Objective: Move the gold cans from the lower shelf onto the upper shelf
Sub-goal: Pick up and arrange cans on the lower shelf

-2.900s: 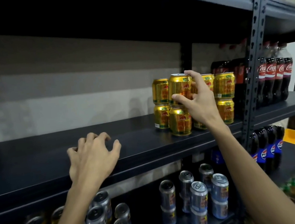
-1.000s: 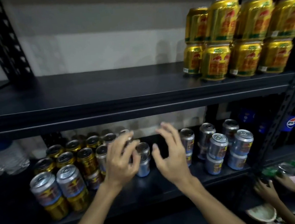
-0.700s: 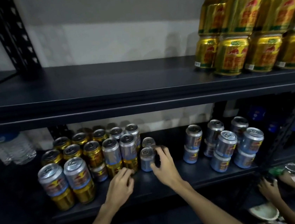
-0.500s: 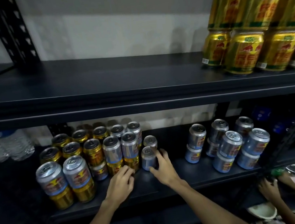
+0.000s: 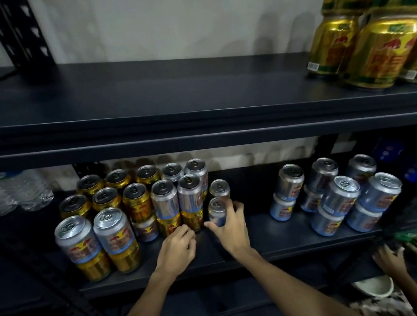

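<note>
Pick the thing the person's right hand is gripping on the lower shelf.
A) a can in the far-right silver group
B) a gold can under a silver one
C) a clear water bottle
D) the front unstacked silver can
D: the right hand curls its thumb and fingers round the short silver-and-blue metal can, which stands unstacked on the dark metal lower shelf.

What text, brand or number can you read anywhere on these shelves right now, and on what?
No text reads clearly.
Gold cans on the upper shelf: red lettering and green band, blurred.
White stickers on those cans: too small.
Silver cans on the lower shelf: red print, blurred.
Water bottles: labels unreadable.
</note>
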